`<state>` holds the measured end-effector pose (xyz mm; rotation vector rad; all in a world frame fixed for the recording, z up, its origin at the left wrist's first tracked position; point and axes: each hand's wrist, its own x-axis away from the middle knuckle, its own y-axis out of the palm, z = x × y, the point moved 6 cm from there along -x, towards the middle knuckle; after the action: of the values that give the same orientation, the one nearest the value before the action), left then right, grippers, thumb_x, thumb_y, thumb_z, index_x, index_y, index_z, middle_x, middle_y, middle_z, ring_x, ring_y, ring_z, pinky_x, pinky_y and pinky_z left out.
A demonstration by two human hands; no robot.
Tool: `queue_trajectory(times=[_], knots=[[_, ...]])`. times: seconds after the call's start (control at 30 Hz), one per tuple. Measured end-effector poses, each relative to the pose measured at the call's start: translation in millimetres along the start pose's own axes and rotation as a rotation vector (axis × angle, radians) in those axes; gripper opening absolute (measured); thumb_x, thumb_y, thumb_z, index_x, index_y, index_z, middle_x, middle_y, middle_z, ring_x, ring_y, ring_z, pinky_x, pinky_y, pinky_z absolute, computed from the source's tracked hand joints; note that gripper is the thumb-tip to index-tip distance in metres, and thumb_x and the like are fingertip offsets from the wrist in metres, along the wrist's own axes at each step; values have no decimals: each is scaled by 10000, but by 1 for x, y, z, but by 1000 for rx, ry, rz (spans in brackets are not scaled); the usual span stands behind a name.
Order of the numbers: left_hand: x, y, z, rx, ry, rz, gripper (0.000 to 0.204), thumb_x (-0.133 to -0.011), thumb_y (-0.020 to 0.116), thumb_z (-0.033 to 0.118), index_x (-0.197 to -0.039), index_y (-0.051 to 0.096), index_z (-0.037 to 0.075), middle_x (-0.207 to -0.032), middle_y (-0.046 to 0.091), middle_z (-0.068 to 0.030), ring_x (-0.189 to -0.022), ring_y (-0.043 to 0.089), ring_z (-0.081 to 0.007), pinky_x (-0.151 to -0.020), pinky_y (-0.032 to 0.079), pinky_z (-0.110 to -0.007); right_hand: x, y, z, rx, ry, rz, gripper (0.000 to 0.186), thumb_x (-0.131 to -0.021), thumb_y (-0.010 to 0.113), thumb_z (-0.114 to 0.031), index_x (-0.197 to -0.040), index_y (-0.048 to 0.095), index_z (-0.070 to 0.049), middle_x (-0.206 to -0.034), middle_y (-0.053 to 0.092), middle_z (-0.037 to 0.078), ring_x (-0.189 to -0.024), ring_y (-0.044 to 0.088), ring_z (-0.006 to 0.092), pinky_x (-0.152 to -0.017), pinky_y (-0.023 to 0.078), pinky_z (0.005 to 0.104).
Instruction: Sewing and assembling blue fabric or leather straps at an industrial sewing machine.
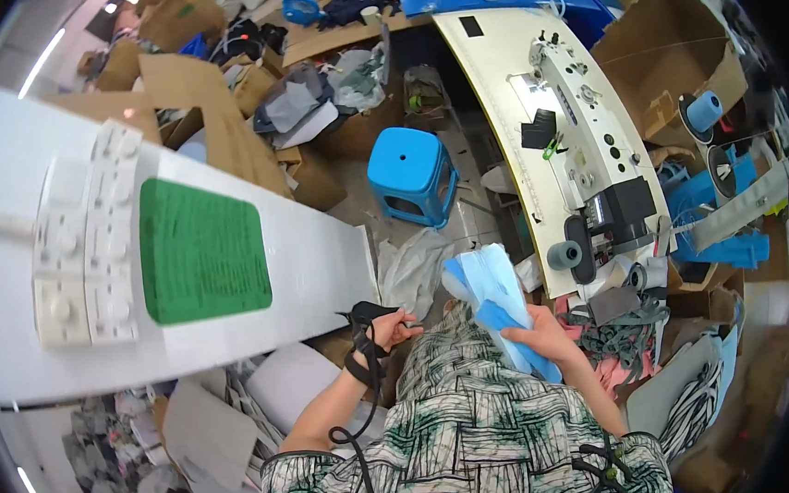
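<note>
My right hand [542,337] grips a bundle of light blue, folded, sheet-like material [498,285] with paler and white layers, in front of my body. Its thumb lies across the front of the bundle; the other fingers are mostly hidden behind. To the left of it, my left hand [395,328] is closed with the fingers curled together, apart from the bundle. What it holds, if anything, is too small to make out. A black strap with a cord [366,351] wraps the left wrist.
A white panel with white switches [84,252] and a green sheet [205,249] fills the left. Ahead stands a blue plastic stool [412,176]. On the right is a sewing machine [589,129] on its cream table [493,81]. Fabric scraps [619,335] and cardboard boxes [666,49] lie around.
</note>
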<state>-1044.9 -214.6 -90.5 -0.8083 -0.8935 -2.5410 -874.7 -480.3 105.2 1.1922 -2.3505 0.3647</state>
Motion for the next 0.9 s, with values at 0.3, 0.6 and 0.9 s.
queue_trajectory(times=[0.3,0.6,0.9], knots=[[-54,-56,124,-415,-729,70,475,-984,495,487,-1002,633,33,-640,636,-76,-690,700,-236,-520,492,-322,-92,-63,-51,-241,4,281,343,-792,743,-89,-1113,657,-4,-939,682,9,-812,596,82,-742,488,261],[-127,-92,319,-391,-659,-198,534,-945,555,511,-923,684,-6,-685,668,-126,-579,651,-186,-644,590,-359,-223,-141,-191,-184,-135,199,335,-802,717,-86,-1119,653,4,-941,682,27,-847,603,99,-774,492,275],[-251,-40,663,-758,-212,123,578,-985,487,521,-843,643,-17,-532,524,-9,-409,376,-77,-573,458,-254,-288,-199,-269,-92,-112,263,324,-813,708,-110,-1103,647,21,-902,679,34,-797,604,96,-724,502,277]])
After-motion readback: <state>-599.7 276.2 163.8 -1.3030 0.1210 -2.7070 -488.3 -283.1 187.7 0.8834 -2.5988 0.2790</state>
